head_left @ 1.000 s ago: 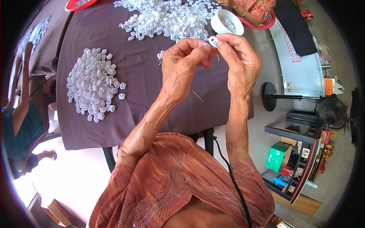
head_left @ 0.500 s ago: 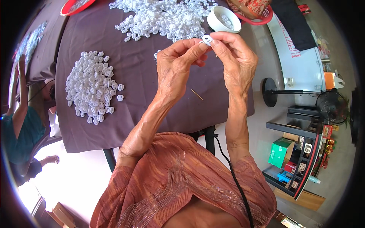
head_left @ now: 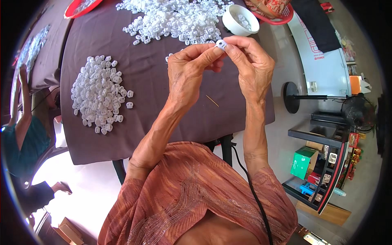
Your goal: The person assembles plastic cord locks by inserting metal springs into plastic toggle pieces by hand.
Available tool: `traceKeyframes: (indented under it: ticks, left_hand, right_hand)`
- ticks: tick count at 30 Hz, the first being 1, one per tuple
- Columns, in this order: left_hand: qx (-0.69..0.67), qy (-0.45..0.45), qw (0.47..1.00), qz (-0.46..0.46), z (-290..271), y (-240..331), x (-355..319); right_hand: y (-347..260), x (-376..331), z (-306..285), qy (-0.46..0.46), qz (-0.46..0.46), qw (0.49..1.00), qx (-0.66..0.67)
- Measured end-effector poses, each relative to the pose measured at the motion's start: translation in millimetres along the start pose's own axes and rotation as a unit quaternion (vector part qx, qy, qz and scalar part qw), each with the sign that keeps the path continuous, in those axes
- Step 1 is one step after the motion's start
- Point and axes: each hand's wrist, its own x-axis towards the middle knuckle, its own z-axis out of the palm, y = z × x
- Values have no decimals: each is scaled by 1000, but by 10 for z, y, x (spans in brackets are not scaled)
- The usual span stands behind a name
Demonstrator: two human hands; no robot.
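A small white two-holed plastic piece (head_left: pixel 221 43), much like a cord stopper, is pinched between the fingertips of both hands above the far part of the table. My left hand (head_left: pixel 188 65) grips its near left side, thumb on top. From the right, my right hand (head_left: pixel 254 63) closes thumb and forefinger on it. Beyond the hands lies a wide heap of small white pieces (head_left: pixel 175 26). A second pile of white two-holed pieces (head_left: pixel 97 96) sits to the left. Just past my right hand stands a white bowl (head_left: pixel 229 25) with small pale pieces inside.
A brown cloth (head_left: pixel 163 122) covers the table. On it, below the hands, lies a thin wooden stick (head_left: pixel 212 101). Red baskets (head_left: pixel 289 17) stand at the far edge, with a patterned sleeve beside one. At far left another person (head_left: pixel 30 132) works at a neighbouring table.
The white piece has turned slightly and shifted a little down and left between my fingertips. The other person's foot has moved right. Both my hands keep their pinch.
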Motion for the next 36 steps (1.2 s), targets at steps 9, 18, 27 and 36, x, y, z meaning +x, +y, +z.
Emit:
traceKeyframes:
  ticks: [9, 18, 27, 36]
  left_hand:
    - [-35, 1, 999, -32, -25, -68, 52]
    - [-53, -30, 996, -59, -58, -56, 61]
    - [-62, -8, 993, -95, -113, -138, 107]
    - [-83, 20, 990, -109, -86, -165, 114]
  right_hand:
    - [91, -22, 6, -9, 21, 1000, 10]
    - [147, -28, -19, -22, 28, 999, 22]
    - [222, -72, -6, -33, 52, 998, 10]
    - [214, -91, 27, -34, -140, 959, -246]
